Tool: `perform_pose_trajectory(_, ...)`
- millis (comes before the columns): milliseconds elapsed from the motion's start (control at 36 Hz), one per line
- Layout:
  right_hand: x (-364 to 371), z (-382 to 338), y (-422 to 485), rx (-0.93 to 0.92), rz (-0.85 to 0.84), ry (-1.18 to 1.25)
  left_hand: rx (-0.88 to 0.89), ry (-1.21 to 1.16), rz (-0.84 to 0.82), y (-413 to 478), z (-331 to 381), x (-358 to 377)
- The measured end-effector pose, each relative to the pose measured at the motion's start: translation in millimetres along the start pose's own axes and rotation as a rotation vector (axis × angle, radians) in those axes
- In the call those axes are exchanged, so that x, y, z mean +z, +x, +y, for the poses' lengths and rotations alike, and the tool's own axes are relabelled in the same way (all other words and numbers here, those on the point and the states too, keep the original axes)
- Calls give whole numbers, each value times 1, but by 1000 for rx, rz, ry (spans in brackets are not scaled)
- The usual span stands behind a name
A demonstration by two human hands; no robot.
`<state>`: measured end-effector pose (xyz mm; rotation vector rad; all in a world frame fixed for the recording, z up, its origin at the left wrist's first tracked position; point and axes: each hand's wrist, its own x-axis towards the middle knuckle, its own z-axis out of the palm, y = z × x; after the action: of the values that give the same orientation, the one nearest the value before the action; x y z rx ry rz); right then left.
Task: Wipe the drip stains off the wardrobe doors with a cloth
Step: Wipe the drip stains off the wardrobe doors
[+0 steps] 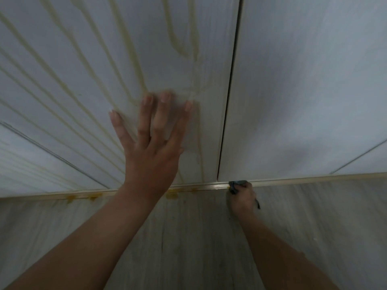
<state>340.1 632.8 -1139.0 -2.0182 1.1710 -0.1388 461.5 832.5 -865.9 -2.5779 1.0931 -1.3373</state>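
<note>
Pale wood-grain all round: left door and right door of a wardrobe, split by a dark upright gap. Streaked down the left door, long yellowish drip stains, running towards a light wooden strip along the bottom edge. Stuck on that strip below the left door, a few amber blobs. Flat against the left door, near the gap, left hand, fingers straight and spread wide, tips over the streaks. Low down, just right of the foot of the gap, right hand, curled tight round a dark cloth and pressed to the strip. Below the strip, a grey wood-grain surface under both bare forearms.
</note>
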Motion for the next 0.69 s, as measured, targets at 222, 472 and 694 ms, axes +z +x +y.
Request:
perform_pose_trajectory(222,5,-4,-2,-57,-38,-26,7,-35,7,-6,3,-2)
perform_pose_trajectory(472,16,-23,-8,-378,-211,-248,21,-128,109,-11,9,-11)
perform_pose_trajectory(694,-80,-22,-21,263,-434,571,4,-609,-135,-33,47,-31)
